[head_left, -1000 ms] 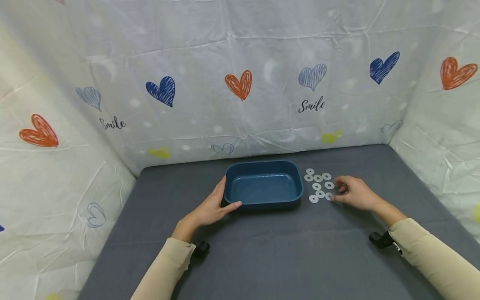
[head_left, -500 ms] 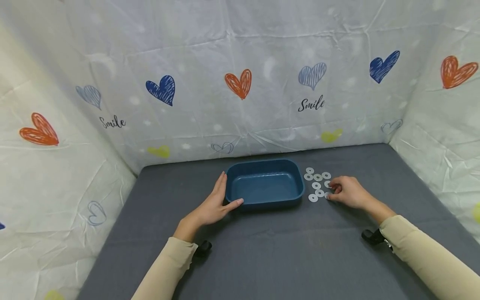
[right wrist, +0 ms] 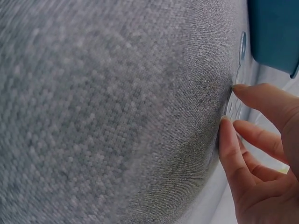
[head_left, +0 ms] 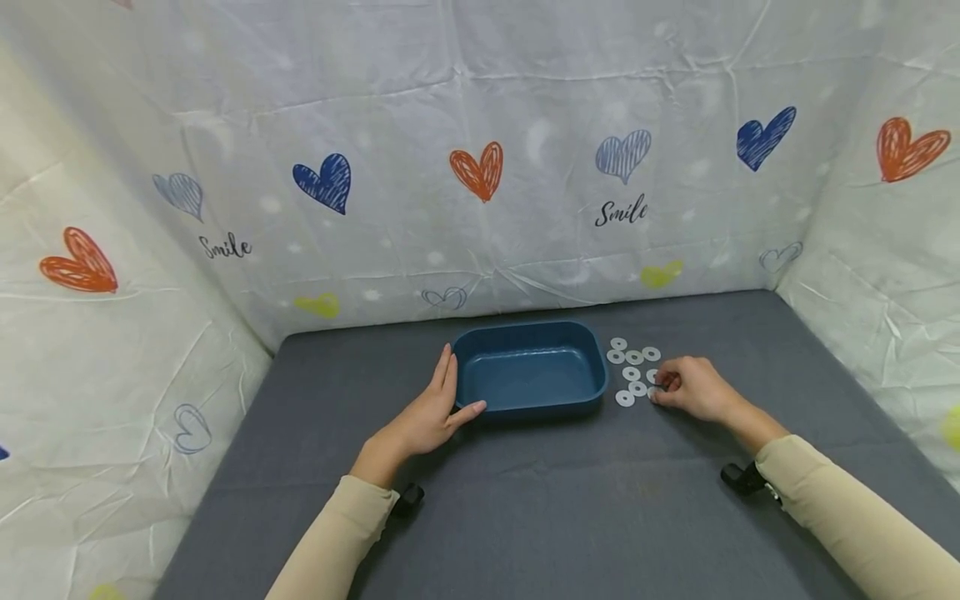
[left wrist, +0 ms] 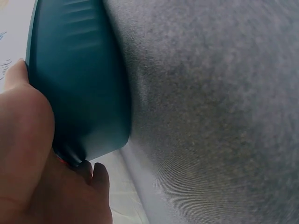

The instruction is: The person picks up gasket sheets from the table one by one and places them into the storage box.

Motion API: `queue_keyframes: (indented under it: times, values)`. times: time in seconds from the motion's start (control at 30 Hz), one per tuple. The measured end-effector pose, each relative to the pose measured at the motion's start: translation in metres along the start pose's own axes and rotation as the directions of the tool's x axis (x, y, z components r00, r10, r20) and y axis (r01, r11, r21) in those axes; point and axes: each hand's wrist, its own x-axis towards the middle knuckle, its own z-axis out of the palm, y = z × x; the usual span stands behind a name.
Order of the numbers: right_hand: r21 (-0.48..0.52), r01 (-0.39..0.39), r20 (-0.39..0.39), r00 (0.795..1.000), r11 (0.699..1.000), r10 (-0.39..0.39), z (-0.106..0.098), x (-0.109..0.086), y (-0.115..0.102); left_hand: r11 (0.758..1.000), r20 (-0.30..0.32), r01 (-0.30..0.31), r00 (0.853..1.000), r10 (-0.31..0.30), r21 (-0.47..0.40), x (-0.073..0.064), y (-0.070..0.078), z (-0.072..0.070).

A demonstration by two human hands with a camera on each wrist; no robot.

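Observation:
A blue rectangular dish (head_left: 531, 379) with rounded corners sits on the grey cloth, nothing inside it. My left hand (head_left: 422, 417) holds its left end, thumb on the front wall and the other fingers along the side; the left wrist view shows this hand (left wrist: 32, 154) at the dish corner. To the right of the dish lie several flat pale rings like washers (head_left: 632, 374). My right hand (head_left: 697, 388) is at their right side, thumb and a bent finger at the edges of one washer on the cloth. In the right wrist view the hand (right wrist: 261, 144) partly covers the washers.
A grey cloth (head_left: 540, 517) covers the table. White curtains (head_left: 390, 242) with printed hearts close off the back and both sides. A dark device is strapped at each wrist.
My right hand has moved left onto the rightmost washers, and its fingertips have come down on one. The left hand and the dish stay almost in place.

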Motion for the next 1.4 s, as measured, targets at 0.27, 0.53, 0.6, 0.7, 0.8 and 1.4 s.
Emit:
queue_keyframes:
  times: [0.27,0.53,0.6,0.7,0.8,1.4]
  values:
    - [-0.008,0.011,0.015,1.000,1.000,-0.011,0.001,0.001,0.000,1.000,-0.003,0.010,1.000,-0.010,0.012,-0.001,-0.002,0.002]
    - [-0.016,0.002,0.053,0.999,1.000,-0.001,0.002,0.006,-0.001,1.000,0.004,0.003,1.000,-0.003,0.023,0.000,-0.002,-0.002]
    - [-0.025,0.009,0.054,0.999,1.000,-0.008,0.004,0.006,-0.001,1.000,0.002,-0.003,1.000,0.003,0.021,0.000,-0.002,-0.002]
    - [-0.046,0.019,0.047,0.999,0.999,-0.016,0.005,0.006,-0.001,1.000,0.009,-0.002,1.000,0.002,0.023,0.000,-0.002,-0.002]
    - [-0.056,0.016,0.049,0.999,0.998,-0.013,0.006,0.005,-0.002,1.000,0.014,-0.007,1.000,0.007,0.022,0.000,-0.002,-0.002]
    - [0.006,0.026,-0.017,1.000,1.000,-0.026,-0.003,-0.005,-0.006,1.000,0.007,-0.005,1.000,0.005,-0.002,-0.001,0.000,-0.002]
